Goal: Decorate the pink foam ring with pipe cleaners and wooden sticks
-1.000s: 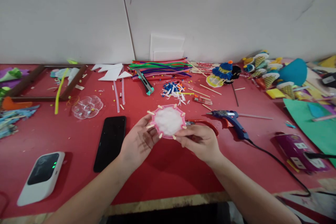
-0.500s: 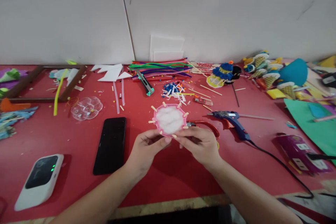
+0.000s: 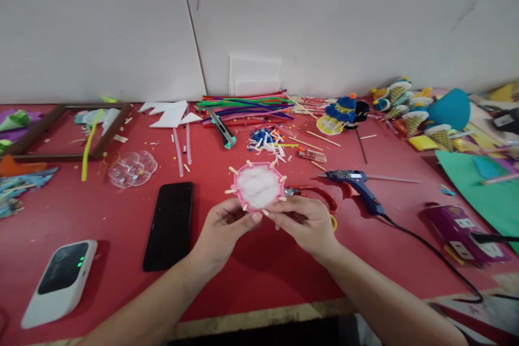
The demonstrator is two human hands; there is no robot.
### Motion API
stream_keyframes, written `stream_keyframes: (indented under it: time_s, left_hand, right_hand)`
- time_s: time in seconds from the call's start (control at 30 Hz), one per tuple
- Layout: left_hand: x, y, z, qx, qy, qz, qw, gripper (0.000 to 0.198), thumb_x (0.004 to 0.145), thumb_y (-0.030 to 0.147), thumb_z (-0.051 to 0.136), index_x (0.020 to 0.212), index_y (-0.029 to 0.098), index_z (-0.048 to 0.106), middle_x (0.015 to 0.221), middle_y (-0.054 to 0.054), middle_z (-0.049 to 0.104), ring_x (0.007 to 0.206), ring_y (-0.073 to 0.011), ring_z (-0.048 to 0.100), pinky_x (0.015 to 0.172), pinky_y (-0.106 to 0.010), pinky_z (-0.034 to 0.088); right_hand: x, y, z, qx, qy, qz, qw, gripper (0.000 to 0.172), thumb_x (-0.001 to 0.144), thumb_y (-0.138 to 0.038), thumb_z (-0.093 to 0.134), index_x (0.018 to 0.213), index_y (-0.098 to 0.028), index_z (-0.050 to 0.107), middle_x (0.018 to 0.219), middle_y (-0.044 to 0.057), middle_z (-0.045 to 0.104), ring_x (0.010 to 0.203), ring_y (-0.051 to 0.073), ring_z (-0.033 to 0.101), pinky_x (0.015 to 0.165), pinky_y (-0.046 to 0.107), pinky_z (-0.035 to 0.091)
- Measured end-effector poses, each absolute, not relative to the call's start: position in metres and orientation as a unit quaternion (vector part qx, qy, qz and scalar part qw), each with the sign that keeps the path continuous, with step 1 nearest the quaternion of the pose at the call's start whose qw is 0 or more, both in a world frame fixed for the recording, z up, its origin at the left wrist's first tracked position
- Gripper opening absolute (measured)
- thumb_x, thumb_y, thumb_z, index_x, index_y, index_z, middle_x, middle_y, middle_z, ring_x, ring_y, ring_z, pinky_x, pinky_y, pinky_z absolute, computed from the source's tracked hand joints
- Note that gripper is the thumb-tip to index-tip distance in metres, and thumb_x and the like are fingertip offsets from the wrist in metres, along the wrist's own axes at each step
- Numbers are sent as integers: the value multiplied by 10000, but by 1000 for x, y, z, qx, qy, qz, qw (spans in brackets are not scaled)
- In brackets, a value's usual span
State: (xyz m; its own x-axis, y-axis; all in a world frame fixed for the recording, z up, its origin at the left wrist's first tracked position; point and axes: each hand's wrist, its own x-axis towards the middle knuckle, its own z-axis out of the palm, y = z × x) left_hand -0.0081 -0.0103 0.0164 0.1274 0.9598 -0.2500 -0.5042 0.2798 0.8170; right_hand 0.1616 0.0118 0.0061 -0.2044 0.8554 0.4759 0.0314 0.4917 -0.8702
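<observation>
Between my hands is a small round pink-rimmed craft piece (image 3: 258, 186), with a fluffy white middle and several short pale sticks poking out around its edge. It is raised above the red table, its white side toward me. My left hand (image 3: 229, 227) pinches its lower left rim, thumb in front. My right hand (image 3: 306, 221) grips the lower right rim between thumb and fingers. Behind the right hand lie red-handled pliers (image 3: 320, 193), partly hidden. A blue glue gun (image 3: 357, 186) rests to the right, a black phone (image 3: 170, 227) to the left.
Pipe cleaners (image 3: 247, 105), a utility knife (image 3: 222, 128) and cut scraps (image 3: 265, 140) lie toward the wall. A white device (image 3: 60, 281) sits front left, a clear flower-shaped tray (image 3: 133, 169) behind it. A purple power strip (image 3: 462, 232) and green sheet (image 3: 474, 184) are at right.
The view has shifted very slightly. Both hands keep the same hold on the pink-rimmed piece, which appears slightly further left.
</observation>
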Motion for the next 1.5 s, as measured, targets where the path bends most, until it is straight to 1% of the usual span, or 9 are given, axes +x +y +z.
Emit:
stream_keyframes:
  time_s: [0.37, 0.57, 0.73, 1.0, 1.07, 1.17, 1.3, 1.37, 1.5]
  left_hand:
    - [-14, -10, 18, 276, 406, 491, 720, 184, 633, 267, 878, 787, 226, 785, 800, 5, 786, 729, -99, 707, 680, -177, 579]
    - [-12, -10, 16, 265, 404, 502, 717, 193, 632, 247, 881, 791, 213, 777, 787, 8, 772, 717, -80, 692, 713, -175, 566]
    - [-12, -11, 17, 268, 391, 496, 727, 227, 630, 240, 881, 833, 222, 781, 849, 0, 770, 782, -99, 689, 738, -198, 563]
    - [-11, -11, 17, 295, 393, 502, 712, 163, 686, 288, 840, 804, 202, 769, 683, 29, 687, 638, -75, 603, 721, -224, 547]
    - [-10, -11, 18, 298, 404, 503, 703, 177, 686, 283, 836, 827, 200, 768, 726, 16, 700, 680, -95, 617, 784, -267, 550]
    - [-9, -10, 19, 302, 414, 509, 691, 274, 654, 274, 851, 907, 209, 767, 928, -35, 744, 871, -172, 664, 868, -337, 543]
    - [-7, -10, 20, 306, 428, 525, 669, 348, 621, 239, 868, 952, 225, 762, 1080, -55, 743, 1034, -208, 653, 912, -316, 523]
    - [-8, -9, 19, 304, 433, 527, 665, 347, 616, 221, 870, 944, 211, 760, 1053, -59, 754, 1001, -192, 667, 882, -283, 528]
    - [-11, -8, 17, 324, 437, 511, 665, 302, 660, 232, 847, 943, 179, 755, 950, -70, 772, 819, -149, 686, 695, -216, 544]
  right_hand:
    - [168, 17, 11, -329, -725, 297, 528, 177, 797, -121, 709, 902, -254, 762, 737, 1, 760, 593, 112, 692, 545, 180, 545]
    - [164, 15, 9, -307, -734, 280, 538, 216, 809, -89, 690, 940, -250, 747, 781, 7, 769, 677, 113, 716, 656, 183, 576]
    - [163, 14, 10, -304, -731, 292, 536, 198, 808, -96, 696, 931, -240, 751, 772, 9, 766, 666, 104, 712, 650, 168, 571]
    - [164, 15, 9, -318, -745, 272, 520, 199, 831, -134, 671, 953, -264, 759, 784, 14, 773, 680, 141, 730, 646, 214, 589]
    - [164, 15, 8, -321, -746, 271, 517, 206, 831, -132, 669, 955, -268, 761, 786, 17, 774, 682, 145, 731, 646, 222, 591]
    - [163, 15, 8, -325, -740, 270, 524, 186, 830, -139, 671, 929, -266, 765, 773, 18, 774, 676, 151, 732, 634, 226, 593]
    - [163, 15, 9, -323, -740, 272, 524, 183, 831, -152, 674, 934, -275, 763, 776, 11, 776, 667, 148, 732, 623, 222, 591]
    - [163, 15, 9, -322, -739, 275, 524, 195, 824, -145, 683, 942, -279, 760, 784, 4, 776, 669, 140, 730, 633, 214, 590]
    - [163, 15, 9, -319, -733, 282, 530, 200, 815, -136, 694, 937, -279, 761, 773, -2, 774, 657, 130, 725, 613, 196, 578]
